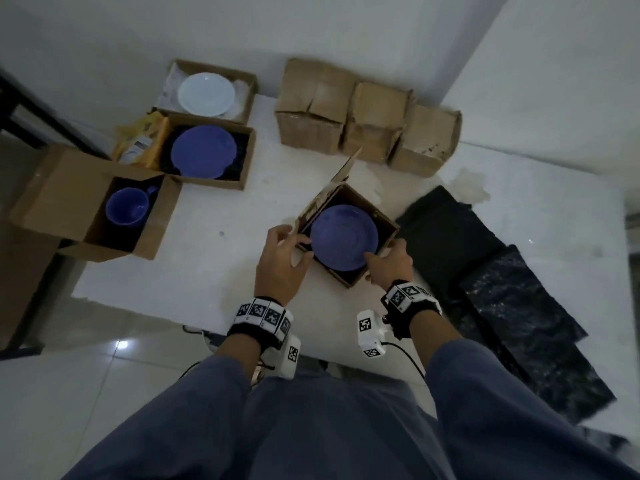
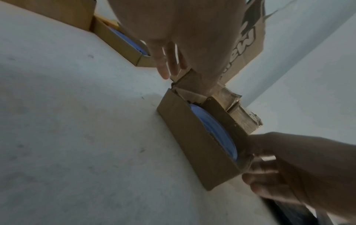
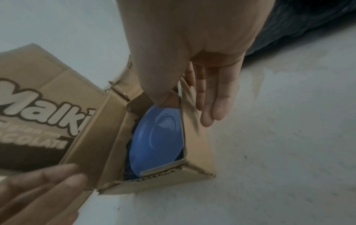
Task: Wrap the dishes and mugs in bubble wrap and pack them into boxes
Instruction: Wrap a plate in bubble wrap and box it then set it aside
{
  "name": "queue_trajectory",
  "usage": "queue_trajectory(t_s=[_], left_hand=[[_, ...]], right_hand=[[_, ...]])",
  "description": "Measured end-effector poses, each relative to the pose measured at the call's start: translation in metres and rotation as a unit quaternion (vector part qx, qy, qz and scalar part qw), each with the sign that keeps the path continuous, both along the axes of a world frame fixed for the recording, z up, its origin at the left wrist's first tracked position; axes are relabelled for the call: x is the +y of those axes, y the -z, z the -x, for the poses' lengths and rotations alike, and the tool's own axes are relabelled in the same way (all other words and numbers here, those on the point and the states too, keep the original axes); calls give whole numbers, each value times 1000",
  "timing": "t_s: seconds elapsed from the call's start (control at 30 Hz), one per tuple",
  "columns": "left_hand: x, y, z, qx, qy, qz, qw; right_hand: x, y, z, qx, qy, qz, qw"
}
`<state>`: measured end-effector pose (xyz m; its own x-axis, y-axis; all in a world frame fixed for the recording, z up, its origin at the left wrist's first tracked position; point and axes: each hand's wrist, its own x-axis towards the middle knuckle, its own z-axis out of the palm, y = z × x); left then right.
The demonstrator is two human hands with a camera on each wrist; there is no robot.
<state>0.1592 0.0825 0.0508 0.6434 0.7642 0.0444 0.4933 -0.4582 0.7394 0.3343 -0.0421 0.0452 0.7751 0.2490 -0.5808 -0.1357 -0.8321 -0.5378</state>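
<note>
- Head view is showing a white table [image 1: 194,282] carrying several cardboard boxes, with both hands working at the open box [image 1: 384,216] nearest the person.
- A blue plate [image 1: 343,237] is lying flat inside this box, over a dark lining.
- One flap [image 1: 341,178] of the box, printed on one face, is standing up at its far left edge.
- The left hand [image 1: 282,261] is resting against the box's left side, with the thumb at the near-left rim and the fingers lying loosely spread and nearly straight along the cardboard.
- The right hand [image 1: 389,263] is pinching the box's right wall: in the right wrist view the thumb [image 3: 163,97] is sitting inside the wall just above the plate, while the fingers [image 3: 213,97] are lying straight down the outer face.
- Whether the thumb is touching the plate rim is uncertain, as the picture is blurred there.
- Three more open boxes are standing at the table's left side: one is holding a blue mug [image 1: 129,206], one a second blue plate [image 1: 203,151], and the farthest a white plate [image 1: 206,94].
- Three closed boxes [image 1: 367,119] are standing in a row at the far edge, touching one another.
- Dark bubble wrap sheets [image 1: 495,282] are lying on the table to the right of the near box.
</note>
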Motion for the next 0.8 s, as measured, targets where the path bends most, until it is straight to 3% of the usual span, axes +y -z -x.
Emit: queue_trajectory(t_s=[0.27,0.57,0.7,0.8], left_hand=[[20,12,-30,-80,-88,25,993],[9,-2,-45,-11,-167,20,986],[-12,-13,-50,-16,-180,102,978],[-30,-17,-60,-35,-195,128,972]], right_hand=[[-23,-9,4,16,-4,9,1000],[-54,-8,-20,12,-74,-43,996],[-103,-2,-49,-156,-90,-55,982],[-141,-6,-75,-263,-103,26,959]])
